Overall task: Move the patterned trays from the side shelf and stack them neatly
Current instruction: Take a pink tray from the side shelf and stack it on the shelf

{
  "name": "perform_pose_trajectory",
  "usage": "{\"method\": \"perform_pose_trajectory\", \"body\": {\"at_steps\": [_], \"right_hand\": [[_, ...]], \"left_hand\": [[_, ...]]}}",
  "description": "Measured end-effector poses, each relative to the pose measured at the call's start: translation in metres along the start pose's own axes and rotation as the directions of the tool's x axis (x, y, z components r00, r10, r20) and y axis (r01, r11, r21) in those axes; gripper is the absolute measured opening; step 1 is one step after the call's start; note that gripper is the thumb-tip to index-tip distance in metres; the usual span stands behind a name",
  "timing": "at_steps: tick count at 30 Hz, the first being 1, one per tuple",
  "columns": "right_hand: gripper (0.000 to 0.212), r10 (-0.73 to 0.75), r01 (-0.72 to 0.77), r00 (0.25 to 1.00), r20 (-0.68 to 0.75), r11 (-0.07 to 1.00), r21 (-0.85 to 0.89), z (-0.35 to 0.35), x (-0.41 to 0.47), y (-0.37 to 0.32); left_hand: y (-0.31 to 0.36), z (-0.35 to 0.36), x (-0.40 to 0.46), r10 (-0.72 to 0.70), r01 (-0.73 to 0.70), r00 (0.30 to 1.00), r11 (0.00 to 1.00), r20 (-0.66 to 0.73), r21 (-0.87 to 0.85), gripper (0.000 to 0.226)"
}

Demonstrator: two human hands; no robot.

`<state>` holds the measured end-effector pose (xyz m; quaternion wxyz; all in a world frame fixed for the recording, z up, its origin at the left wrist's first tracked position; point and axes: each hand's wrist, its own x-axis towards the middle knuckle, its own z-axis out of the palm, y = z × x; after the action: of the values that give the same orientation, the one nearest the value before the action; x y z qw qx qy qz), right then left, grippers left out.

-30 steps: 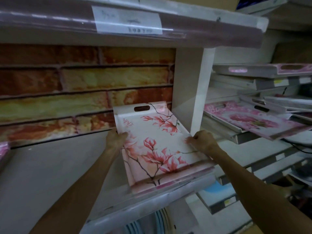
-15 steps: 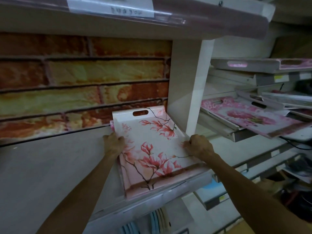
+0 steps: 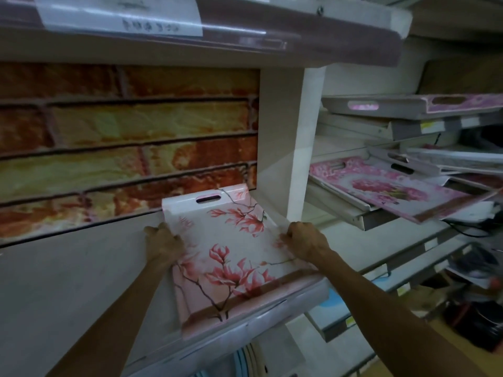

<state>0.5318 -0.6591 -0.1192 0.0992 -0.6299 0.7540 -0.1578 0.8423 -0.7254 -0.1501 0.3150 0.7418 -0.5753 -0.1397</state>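
Observation:
A white tray with pink magnolia flowers (image 3: 231, 248) lies on the grey shelf (image 3: 68, 281), its far handle slot against the brick-pattern back wall. My left hand (image 3: 163, 244) grips its left rim and my right hand (image 3: 306, 238) grips its right rim. On the side shelf to the right lies a pink rose-patterned tray (image 3: 389, 186), tilted, with more trays (image 3: 413, 104) above and behind it.
A white upright panel (image 3: 302, 148) divides the two shelf bays, close to my right hand. An upper shelf with a paper label (image 3: 122, 17) overhangs. Lower right shelves hold price tags and dark clutter (image 3: 476, 317). Blue-rimmed items (image 3: 245, 360) stand below.
The magnolia tray has slid back along the shelf until its far end meets the brick wall. Both hands stayed on its rims and moved with it.

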Motion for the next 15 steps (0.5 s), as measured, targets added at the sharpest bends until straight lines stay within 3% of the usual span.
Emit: {"method": "perform_pose_trajectory", "body": {"at_steps": [2, 7, 10, 15], "right_hand": [[0.039, -0.024, 0.027, 0.997, -0.069, 0.999, 0.033, -0.011, -0.002, 0.001], [0.03, -0.074, 0.132, 0.956, -0.283, 0.972, 0.192, -0.06, -0.008, 0.009], [0.028, -0.077, 0.185, 0.911, -0.405, 0.954, 0.234, -0.09, -0.014, 0.018], [0.031, -0.053, 0.233, 0.827, -0.56, 0.938, 0.256, -0.134, -0.027, 0.033]], "left_hand": [[0.011, -0.011, -0.006, 0.072, -0.077, 0.993, 0.996, -0.097, -0.049, 0.047], [0.069, -0.034, -0.016, 0.315, -0.361, 0.924, 0.906, -0.217, -0.221, 0.024], [0.111, -0.047, -0.033, 0.428, -0.504, 0.859, 0.803, -0.281, -0.318, 0.016], [0.154, -0.048, -0.038, 0.509, -0.57, 0.817, 0.642, -0.27, -0.513, 0.014]]}}
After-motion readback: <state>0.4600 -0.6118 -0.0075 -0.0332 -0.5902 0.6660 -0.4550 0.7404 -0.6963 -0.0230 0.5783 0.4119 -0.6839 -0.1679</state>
